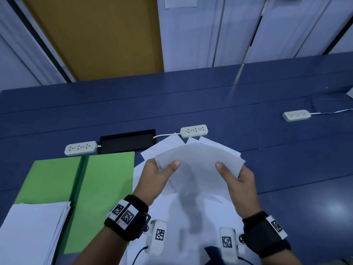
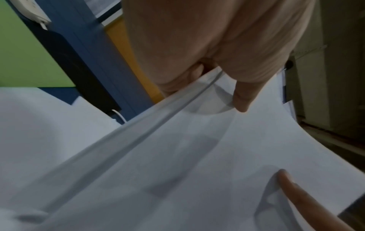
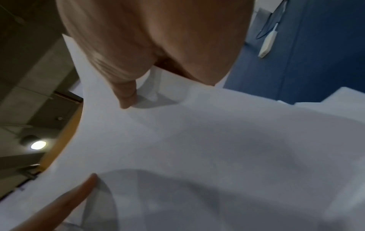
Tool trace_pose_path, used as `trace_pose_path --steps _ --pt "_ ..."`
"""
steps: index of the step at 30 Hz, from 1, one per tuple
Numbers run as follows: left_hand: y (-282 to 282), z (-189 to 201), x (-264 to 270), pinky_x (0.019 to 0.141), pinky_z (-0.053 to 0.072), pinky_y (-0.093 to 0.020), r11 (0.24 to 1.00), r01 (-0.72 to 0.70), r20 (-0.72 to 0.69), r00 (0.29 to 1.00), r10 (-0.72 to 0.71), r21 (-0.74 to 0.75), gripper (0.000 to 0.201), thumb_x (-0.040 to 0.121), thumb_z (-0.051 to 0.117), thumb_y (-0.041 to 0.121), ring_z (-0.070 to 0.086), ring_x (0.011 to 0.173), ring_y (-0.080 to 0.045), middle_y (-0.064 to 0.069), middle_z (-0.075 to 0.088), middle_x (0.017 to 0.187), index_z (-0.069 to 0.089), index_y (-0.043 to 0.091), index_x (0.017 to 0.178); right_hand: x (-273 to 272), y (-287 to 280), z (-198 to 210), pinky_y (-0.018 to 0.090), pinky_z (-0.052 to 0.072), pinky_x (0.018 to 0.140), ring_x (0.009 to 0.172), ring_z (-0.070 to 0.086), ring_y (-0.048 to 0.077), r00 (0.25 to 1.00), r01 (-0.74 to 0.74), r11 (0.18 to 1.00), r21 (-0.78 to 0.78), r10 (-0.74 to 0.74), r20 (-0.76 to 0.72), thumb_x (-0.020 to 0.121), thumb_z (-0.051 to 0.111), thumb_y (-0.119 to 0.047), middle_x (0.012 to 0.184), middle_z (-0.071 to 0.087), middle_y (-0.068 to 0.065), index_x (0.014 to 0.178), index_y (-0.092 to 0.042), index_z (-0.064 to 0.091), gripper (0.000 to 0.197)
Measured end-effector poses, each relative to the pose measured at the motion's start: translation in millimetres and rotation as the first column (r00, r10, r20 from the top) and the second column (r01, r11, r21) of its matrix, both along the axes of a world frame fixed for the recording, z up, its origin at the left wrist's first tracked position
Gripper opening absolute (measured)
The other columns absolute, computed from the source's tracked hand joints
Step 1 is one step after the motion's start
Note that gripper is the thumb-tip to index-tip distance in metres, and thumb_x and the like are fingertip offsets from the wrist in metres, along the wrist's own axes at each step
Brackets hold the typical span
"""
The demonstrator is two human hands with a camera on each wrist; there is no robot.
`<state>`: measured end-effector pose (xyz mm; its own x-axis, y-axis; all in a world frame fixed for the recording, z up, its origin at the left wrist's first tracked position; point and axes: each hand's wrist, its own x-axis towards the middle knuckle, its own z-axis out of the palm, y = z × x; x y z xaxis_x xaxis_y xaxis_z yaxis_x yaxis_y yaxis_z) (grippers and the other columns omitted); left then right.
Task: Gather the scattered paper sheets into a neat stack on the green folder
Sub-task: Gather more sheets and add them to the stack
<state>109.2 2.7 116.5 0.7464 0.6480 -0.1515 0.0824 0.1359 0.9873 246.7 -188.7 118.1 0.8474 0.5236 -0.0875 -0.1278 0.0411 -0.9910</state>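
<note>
Both hands, left hand (image 1: 155, 178) and right hand (image 1: 239, 185), pinch a fanned bundle of sheets (image 1: 198, 159) above the table; one stack (image 1: 34, 226) already overlaps the green folder (image 1: 107, 180), loose sheets (image 1: 202, 213) remain.

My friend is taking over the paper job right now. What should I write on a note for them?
Left hand and right hand: both grip a fanned bundle of white paper sheets, thumbs on top, held above the blue table.
Open green folder lies to the left, with a white paper stack on its near-left part.
More loose white sheets lie under the hands.
Left to do: square the bundle, put it on the folder, collect the rest.
</note>
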Motion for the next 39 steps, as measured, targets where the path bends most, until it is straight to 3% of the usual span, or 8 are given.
trace_pose_path --steps 5,8,11,19,26,30,37,39 --pt "-3 27 -4 0.093 0.059 -0.037 0.999 0.040 0.124 0.991 -0.040 0.008 0.026 0.093 0.076 0.011 0.073 0.111 -0.028 -0.010 0.077 0.117 0.074 0.007 0.119 4 -15 26 0.038 0.061 0.090 0.107 0.076 0.025 0.995 0.024 0.993 0.119 -0.036 0.097 0.092 0.075 -0.016 0.114 0.079 0.006 0.117 -0.007 0.073 0.026" --pt "2 3 -3 0.101 0.055 -0.046 0.996 0.082 0.014 0.996 -0.083 0.038 0.034 0.086 0.083 0.020 0.071 0.115 -0.031 -0.007 0.076 0.121 0.075 0.016 0.118 13 -19 -1 0.044 0.059 0.094 0.105 0.074 0.027 0.997 0.028 1.000 -0.001 -0.028 0.070 0.082 0.084 -0.022 0.112 0.078 0.005 0.111 -0.013 0.075 0.032" --pt "-5 -28 1 0.102 0.055 -0.048 0.997 0.037 -0.118 0.992 -0.045 -0.068 0.028 0.089 0.078 0.005 0.072 0.113 -0.032 -0.007 0.078 0.114 0.074 0.011 0.116 10 -14 -27 0.052 0.055 0.104 0.111 0.075 0.029 0.995 -0.046 0.997 -0.066 0.040 -0.089 0.089 0.081 -0.013 0.112 0.080 0.005 0.113 -0.014 0.077 0.024" --pt "-16 -23 1 0.079 0.054 -0.015 1.000 -0.006 -0.100 0.995 0.005 -0.011 0.033 0.094 0.067 -0.005 0.074 0.099 -0.004 0.013 0.079 0.105 0.068 0.022 0.113 1 -15 -20 0.035 0.060 0.093 0.107 0.076 0.019 0.996 -0.049 0.998 0.042 0.052 -0.071 0.097 0.073 -0.008 0.114 0.080 0.001 0.117 -0.013 0.076 0.021" --pt "-7 -74 -11 0.097 0.058 -0.040 0.996 0.092 -0.464 0.882 -0.083 -0.004 0.019 0.087 0.073 0.020 0.074 0.109 -0.021 0.007 0.080 0.106 0.076 0.020 0.106 4 -17 -110 0.034 0.062 0.087 0.102 0.077 0.019 0.984 -0.160 0.925 -0.344 0.120 -0.135 0.092 0.081 -0.020 0.100 0.082 -0.011 0.106 -0.022 0.079 0.015" --pt "-14 -74 -15 0.092 0.058 -0.035 0.998 0.040 -0.446 0.893 -0.060 -0.055 0.022 0.088 0.077 0.013 0.075 0.101 -0.014 0.004 0.080 0.106 0.072 0.018 0.109 -5 -21 -112 0.038 0.059 0.095 0.105 0.076 0.015 0.973 -0.167 0.941 -0.294 0.109 -0.204 0.093 0.080 -0.022 0.108 0.081 -0.007 0.114 -0.021 0.077 0.022" --pt "-12 -74 -35 0.076 0.055 -0.029 0.993 -0.057 -0.453 0.892 0.005 -0.101 0.021 0.089 0.074 0.005 0.070 0.091 -0.022 -0.010 0.073 0.103 0.060 0.014 0.102 -27 -7 -100 0.039 0.059 0.096 0.108 0.076 0.016 0.955 -0.241 0.935 -0.261 0.181 -0.234 0.090 0.083 -0.027 0.114 0.080 -0.005 0.120 -0.021 0.075 0.031" --pt "-7 -71 -47 0.074 0.053 -0.028 0.990 -0.111 -0.444 0.894 0.060 -0.089 0.020 0.090 0.073 0.003 0.070 0.094 -0.025 -0.004 0.073 0.098 0.060 0.015 0.099 -33 -1 -98 0.038 0.058 0.097 0.108 0.075 0.015 0.950 -0.265 0.926 -0.267 0.205 -0.234 0.091 0.083 -0.027 0.115 0.080 -0.006 0.121 -0.022 0.075 0.032"
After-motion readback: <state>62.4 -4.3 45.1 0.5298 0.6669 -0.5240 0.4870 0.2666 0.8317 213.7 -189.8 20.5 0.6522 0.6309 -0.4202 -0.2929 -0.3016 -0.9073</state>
